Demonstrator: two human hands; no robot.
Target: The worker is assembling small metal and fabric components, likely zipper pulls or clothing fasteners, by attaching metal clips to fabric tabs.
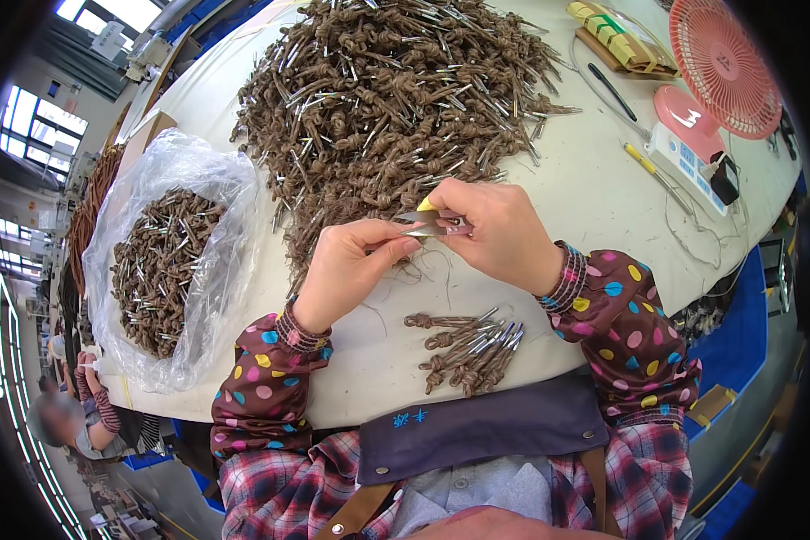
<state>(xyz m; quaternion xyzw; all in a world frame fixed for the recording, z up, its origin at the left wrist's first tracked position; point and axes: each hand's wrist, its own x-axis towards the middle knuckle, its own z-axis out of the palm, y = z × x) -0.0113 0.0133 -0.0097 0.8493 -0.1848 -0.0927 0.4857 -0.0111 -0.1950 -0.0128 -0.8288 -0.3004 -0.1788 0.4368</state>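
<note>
My left hand (346,265) is closed, thumb and forefinger pinched at the blade tips; what lies in the pinch is too small to make out. My right hand (499,229) grips small thread snips (416,216) with a yellow part by the forefinger, blades pointing left. Both hands are close together over the near edge of a big pile of brown knotted cords with silvery metal tips (378,108). Below them, near my apron, lies a small bunch of the same cords (472,351), tips toward the upper right.
On the left, a clear plastic bag (229,180) holds more cords. At the right are a pink fan (724,63), a white power strip (688,166), a yellow-ended tool (643,162), a black pen (612,92) and a yellow-banded packet (625,40). Another person (72,418) sits far left.
</note>
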